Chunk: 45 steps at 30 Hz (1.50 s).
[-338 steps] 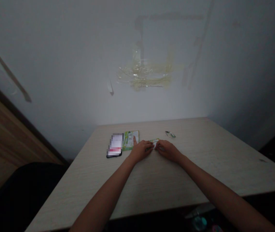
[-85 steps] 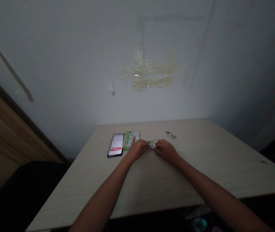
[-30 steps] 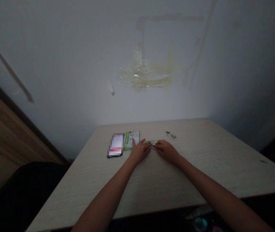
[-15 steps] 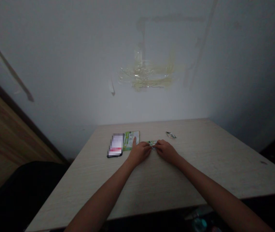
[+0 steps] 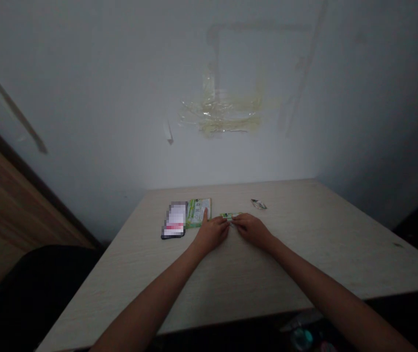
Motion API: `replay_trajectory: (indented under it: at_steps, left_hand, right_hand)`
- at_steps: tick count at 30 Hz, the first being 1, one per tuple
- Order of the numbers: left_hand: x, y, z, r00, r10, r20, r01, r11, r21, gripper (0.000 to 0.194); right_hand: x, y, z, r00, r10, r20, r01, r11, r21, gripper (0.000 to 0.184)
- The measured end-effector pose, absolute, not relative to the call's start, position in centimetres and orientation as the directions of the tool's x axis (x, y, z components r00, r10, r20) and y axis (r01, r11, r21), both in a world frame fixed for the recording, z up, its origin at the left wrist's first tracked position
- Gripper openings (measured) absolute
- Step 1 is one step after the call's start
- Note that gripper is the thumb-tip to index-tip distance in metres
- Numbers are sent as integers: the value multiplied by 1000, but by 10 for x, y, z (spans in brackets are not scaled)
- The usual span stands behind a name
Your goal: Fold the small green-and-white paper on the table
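A small green-and-white printed piece of paper [image 5: 226, 215] lies on the table between my hands, much of it covered by fingers. My left hand [image 5: 211, 233] pinches its left part, and the thumb sticks up over the edge of a larger green-and-white printed sheet or packet [image 5: 197, 209]. From the other side, the fingertips of my right hand [image 5: 253, 228] press together on the paper's near right edge. The two sets of fingertips almost meet. Farther back on the right rests a small pointed, folded-looking paper piece [image 5: 259, 204], untouched.
A phone [image 5: 175, 220] with a blurred-out screen lies left of the larger sheet. The pale wooden table [image 5: 267, 278] meets a wall [image 5: 121, 98] with old tape on it. Below the front edge, a bottle with a teal cap [image 5: 307, 336] shows dimly. Dark fabric [image 5: 47, 288] is at left.
Over the earlier frames my fingers shift along the small paper's near edge. In the last second my left fingers draw together and more of its green top shows. The other items stay put.
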<state>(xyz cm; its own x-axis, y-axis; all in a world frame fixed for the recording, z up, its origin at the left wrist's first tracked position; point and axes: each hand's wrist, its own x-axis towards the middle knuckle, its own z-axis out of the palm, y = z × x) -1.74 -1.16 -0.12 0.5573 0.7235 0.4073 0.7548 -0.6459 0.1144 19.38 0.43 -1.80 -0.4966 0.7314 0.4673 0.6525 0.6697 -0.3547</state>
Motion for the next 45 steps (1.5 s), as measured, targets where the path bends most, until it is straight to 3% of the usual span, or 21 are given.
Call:
replay_trajectory:
  at_steps: [21,37,45]
  left_hand:
    - [-19,-9,-6,537,743,400,754,-635,167,29]
    - [-17,-11,-3,531,722,444,775,-626,91,23]
    - [-18,-10,-5,528,720,450,767,-632,112,25]
  right_hand:
    - [193,2,-11,-527,748,402,682,655,-325,39]
    - [190,5,-13,-551,711,436,646,695,-317,38]
    - [194,8,-17,-481,765,428,639,641,-426,41]
